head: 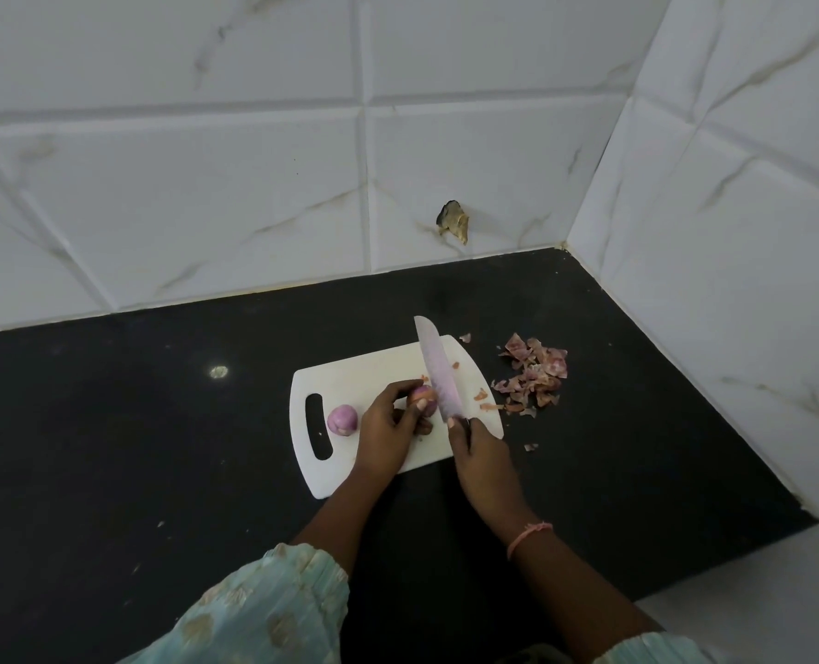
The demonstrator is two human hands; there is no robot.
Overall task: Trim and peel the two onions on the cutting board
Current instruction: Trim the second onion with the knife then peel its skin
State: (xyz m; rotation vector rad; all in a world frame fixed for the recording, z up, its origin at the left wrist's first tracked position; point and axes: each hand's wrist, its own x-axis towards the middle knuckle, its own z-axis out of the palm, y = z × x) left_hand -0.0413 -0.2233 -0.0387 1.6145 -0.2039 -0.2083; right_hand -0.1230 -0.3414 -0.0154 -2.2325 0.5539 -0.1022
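Setting: a black stone worktop (158, 448) set in a corner of white marble-patterned wall tiles (206, 184).
Board: a white plastic cutting board (374, 371) with a slot handle at its left end lies flat on the worktop, slightly angled.
Peeled onion: a small, round, pale purple onion (342, 419) rests on the board just right of the slot handle, apart from both hands.
Held onion: a second small onion with brownish-pink skin (421, 397) sits near the board's middle, largely hidden by the hand around it.
Left hand: the left hand (388, 424) grips the held onion, fingers curled over it from the left.
Right hand: the right hand (479, 452) is clenched round the dark handle of a kitchen knife with a pinkish, patterned blade (436, 371).
Blade: it points away from the person, edge down at the right side of the held onion; it appears to touch the onion, though contact is not certain.
Waste: a heap of dry pink-brown onion skins (534, 376) lies on the worktop just right of the board, with a few scraps on the board's right end.
Wrist: a thin pink thread band (527, 536) circles the right wrist.
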